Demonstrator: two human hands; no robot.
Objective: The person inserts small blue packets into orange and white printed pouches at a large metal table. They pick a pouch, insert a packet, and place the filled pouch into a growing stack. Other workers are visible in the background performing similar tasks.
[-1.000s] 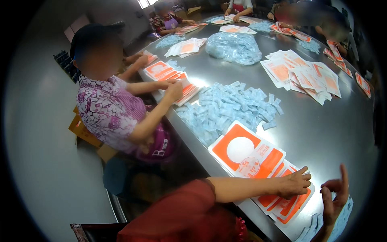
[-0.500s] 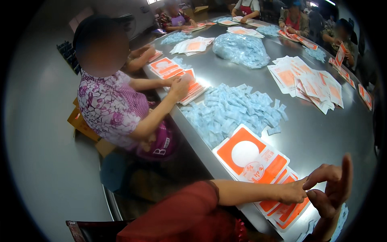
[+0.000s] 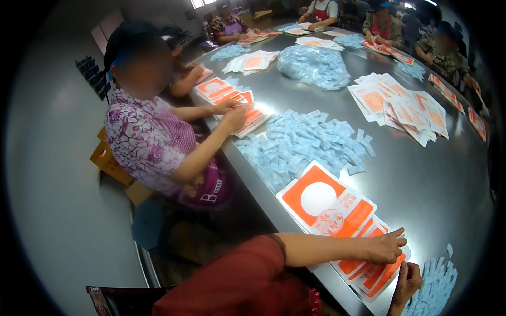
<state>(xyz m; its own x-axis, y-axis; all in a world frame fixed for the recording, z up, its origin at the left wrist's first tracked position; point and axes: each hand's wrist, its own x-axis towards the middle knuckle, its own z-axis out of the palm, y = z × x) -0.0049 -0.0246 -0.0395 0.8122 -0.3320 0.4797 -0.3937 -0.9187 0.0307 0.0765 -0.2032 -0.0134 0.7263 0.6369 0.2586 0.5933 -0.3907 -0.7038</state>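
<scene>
Orange-and-white flat printed bags (image 3: pixel 337 210) lie fanned in an overlapping stack along the near table edge. My left hand (image 3: pixel 387 248) rests over the right end of the stack, its fingers slightly spread at the bags' edge. Just below it, my right hand (image 3: pixel 408 284) is closed beside the same edge, thumb upward and fingers curled. Whatever lies between those fingers is too small to make out. Close to my right hand is a spread of small pale blue packets (image 3: pixel 435 287).
A large heap of blue packets (image 3: pixel 311 145) lies beyond my bags. A co-worker (image 3: pixel 150 131) at left handles similar bags. Farther off are a clear sack of packets (image 3: pixel 313 66) and a loose bag pile (image 3: pixel 403 108) on the metal table (image 3: pixel 421 195). More people sit around it.
My right hand has come down from its raised position to the bags' edge, uncovering the blue packets. My left hand's fingers have spread a little. The co-worker at left has lifted their head slightly.
</scene>
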